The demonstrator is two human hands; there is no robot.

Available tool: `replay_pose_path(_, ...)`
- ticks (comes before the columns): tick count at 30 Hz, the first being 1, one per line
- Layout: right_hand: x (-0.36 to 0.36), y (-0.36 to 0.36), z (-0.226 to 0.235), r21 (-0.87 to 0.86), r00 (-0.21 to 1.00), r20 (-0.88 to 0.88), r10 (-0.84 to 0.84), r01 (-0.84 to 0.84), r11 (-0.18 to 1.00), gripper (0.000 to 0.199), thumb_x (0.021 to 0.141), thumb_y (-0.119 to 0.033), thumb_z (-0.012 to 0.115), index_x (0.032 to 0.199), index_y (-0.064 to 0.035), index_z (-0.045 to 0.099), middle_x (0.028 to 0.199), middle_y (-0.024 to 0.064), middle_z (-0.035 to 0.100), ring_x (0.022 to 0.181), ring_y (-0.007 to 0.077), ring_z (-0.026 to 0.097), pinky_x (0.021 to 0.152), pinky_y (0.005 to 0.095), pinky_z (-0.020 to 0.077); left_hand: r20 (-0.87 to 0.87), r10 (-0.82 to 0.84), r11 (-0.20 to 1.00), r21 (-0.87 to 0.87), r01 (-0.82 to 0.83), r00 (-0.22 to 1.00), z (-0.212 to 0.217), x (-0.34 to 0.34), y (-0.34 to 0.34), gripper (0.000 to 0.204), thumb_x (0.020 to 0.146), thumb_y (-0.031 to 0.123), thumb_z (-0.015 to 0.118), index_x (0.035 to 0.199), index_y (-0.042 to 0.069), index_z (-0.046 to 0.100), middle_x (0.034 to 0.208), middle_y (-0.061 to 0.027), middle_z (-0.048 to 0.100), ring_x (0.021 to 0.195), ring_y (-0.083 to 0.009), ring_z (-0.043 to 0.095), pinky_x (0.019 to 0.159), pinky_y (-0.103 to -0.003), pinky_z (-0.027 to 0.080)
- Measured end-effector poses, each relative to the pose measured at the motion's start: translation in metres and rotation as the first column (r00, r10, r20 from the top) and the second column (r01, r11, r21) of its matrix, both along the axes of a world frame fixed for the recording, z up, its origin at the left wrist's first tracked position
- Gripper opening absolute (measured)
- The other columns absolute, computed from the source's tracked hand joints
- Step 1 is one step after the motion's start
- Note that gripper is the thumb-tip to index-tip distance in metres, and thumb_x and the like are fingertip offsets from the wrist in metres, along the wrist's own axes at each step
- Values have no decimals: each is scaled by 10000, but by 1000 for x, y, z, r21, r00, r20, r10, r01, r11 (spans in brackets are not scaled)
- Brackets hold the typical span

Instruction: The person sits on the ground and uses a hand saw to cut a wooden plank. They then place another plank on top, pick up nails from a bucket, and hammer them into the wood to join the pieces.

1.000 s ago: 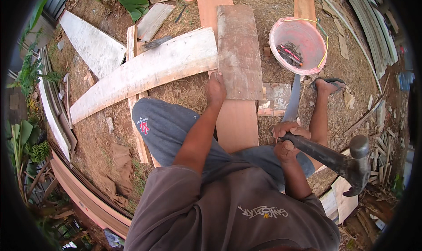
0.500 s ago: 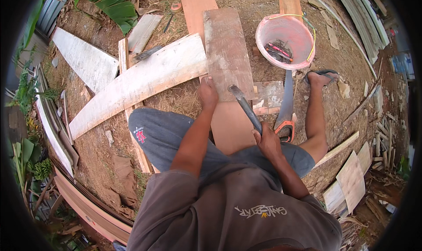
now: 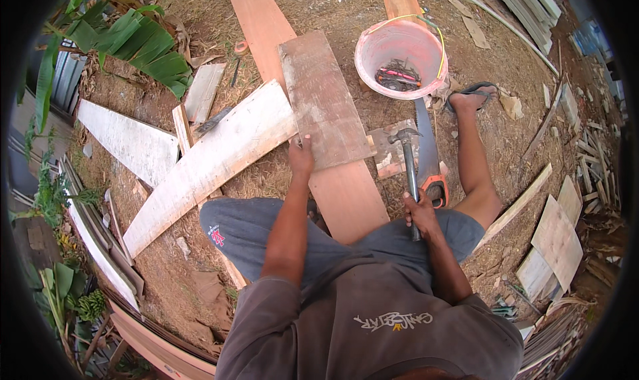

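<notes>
My left hand (image 3: 301, 156) is closed on the near left edge of a weathered brown board (image 3: 326, 100), its fingers partly hidden. That board lies over a longer, cleaner plywood strip (image 3: 349, 200). My right hand (image 3: 421, 213) wraps round the handle of a claw hammer (image 3: 409, 160). The hammer's head points away from me, above a small worn piece of wood (image 3: 388, 155). Beside the hammer lies a handsaw (image 3: 428, 150) with an orange and black handle. A long whitish board (image 3: 213, 170) stretches left, its far end beside the brown board.
A pinkish bucket (image 3: 363, 60) with nails and a red item inside stands beyond the saw. A tape measure (image 3: 241, 47) lies farther off. Another whitish board (image 3: 126, 140) and banana leaves (image 3: 143, 47) are at left. Plywood pieces (image 3: 558, 237) and scrap wood lie at right.
My right hand has drawn the hammer right, off the brown board, and its head now shows sideways. My left hand stays at the board's edge. The whole view has shifted.
</notes>
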State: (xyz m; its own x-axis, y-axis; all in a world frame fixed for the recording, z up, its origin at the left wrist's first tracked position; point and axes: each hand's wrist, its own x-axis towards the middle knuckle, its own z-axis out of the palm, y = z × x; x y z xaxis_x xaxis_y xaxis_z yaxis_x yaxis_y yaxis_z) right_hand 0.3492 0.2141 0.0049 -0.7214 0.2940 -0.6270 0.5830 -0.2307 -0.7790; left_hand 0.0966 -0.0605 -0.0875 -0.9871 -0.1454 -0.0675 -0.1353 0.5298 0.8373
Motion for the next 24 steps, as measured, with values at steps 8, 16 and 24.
replay_pose_path(8,-6,10,-26,-172,991,136,5,19,985,314,992,-289,661,968,-18,505,692,18,532,496,99,514,422,285,457,-440,-19,977,-198,-76,898,64,-21,41,451,918,238,718,1295,23,595,1192,-205,592,1125,-399,584,997,-467,456)
replay_pose_path(16,-18,20,-29,-274,979,193,59,-3,962,293,988,-295,667,977,-36,532,695,4,522,517,92,526,430,285,458,-265,-27,874,-474,-106,964,72,-63,83,501,892,338,754,1209,3,557,1185,-242,559,1142,-427,560,1001,-487,443)
replay_pose_path(24,-26,20,-39,-241,990,140,-5,39,970,291,968,-270,684,1026,-13,561,716,23,565,534,105,558,449,286,462,165,123,991,22,-129,979,15,-29,20,553,905,455,753,1081,-7,506,1013,-197,613,868,-307,590,818,-420,492)
